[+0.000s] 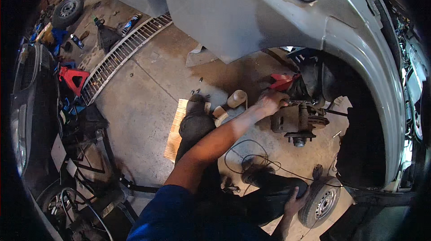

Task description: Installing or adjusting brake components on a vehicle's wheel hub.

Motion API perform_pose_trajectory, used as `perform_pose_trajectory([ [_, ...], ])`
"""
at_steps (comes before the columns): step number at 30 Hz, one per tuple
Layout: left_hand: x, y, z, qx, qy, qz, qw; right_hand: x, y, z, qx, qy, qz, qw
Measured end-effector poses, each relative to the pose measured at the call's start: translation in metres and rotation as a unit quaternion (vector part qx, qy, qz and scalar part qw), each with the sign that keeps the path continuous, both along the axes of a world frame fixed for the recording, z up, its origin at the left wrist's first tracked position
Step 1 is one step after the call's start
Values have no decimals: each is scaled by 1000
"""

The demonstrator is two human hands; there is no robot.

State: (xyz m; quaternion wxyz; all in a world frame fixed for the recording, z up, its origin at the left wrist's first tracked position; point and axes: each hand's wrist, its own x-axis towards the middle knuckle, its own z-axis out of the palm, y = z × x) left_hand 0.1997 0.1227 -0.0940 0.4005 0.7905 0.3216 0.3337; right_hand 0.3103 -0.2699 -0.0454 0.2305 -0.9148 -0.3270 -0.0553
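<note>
My left arm, in a blue sleeve, reaches across to the wheel hub assembly (300, 122) under the car's grey fender (287, 16). My left hand (272, 101) is closed at the top of that assembly, next to a thin shiny metal piece (300, 102). What its fingers hold is mostly hidden. The hub has a brake disc (318, 122) on its right and studs (299, 141) pointing down. My right hand (294, 202) rests open against my bent knee (294, 187), beside a wheel with tire (321, 203), and holds nothing.
A red jack stand (283, 82) stands behind the hub. Flattened cardboard (174, 135) lies under my leg, and a roll of tape (237, 98) near it. A black cable (256, 142) loops over the floor. A metal grille (128, 45), another red stand (74, 78) and a dark car (31, 110) are left.
</note>
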Motion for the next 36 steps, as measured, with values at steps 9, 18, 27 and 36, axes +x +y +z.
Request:
perform_pose_trajectory([
  [9,-4,3,-5,43,-21,30,998,3,3,-1,-5,53,-3,999],
  [18,-6,0,7,53,-48,26,997,4,-2,-3,17,44,6,999],
  [27,-4,-2,-1,69,-63,49,994,5,-3,-5,14,45,6,999],
  [36,-6,-4,7,67,-2,33,997,3,2,0,11,42,11,999],
])
